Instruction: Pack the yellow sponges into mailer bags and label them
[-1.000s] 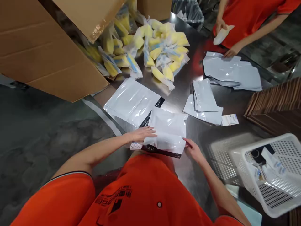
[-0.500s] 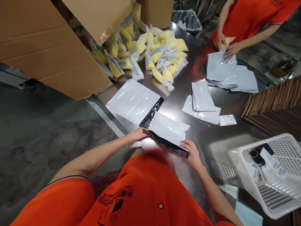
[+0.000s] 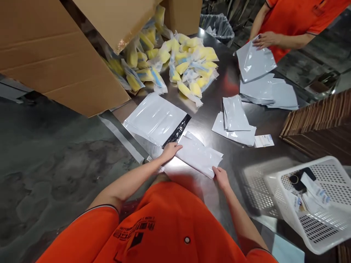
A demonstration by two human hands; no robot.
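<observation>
The white poly mailer (image 3: pixel 199 155) lies on the near edge of the stainless steel table (image 3: pixel 216 91), its far end overlapping the black strip of a larger mailer (image 3: pixel 155 118). My left hand (image 3: pixel 171 150) rests open on its left end, not closed around it. My right hand (image 3: pixel 221 178) is at its near right corner, touching the edge, though I cannot tell whether it is pinching. Beyond lie yellow-filled plastic packets (image 3: pixel 189 54) beside a cardboard box (image 3: pixel 55 47). To the right are stacked mailers (image 3: pixel 236 115), a printed label (image 3: pixel 263 141) and a white plastic basket (image 3: pixel 315 208). A co-worker's hand (image 3: pixel 264 39) rests on another mailer (image 3: pixel 256 58).
</observation>
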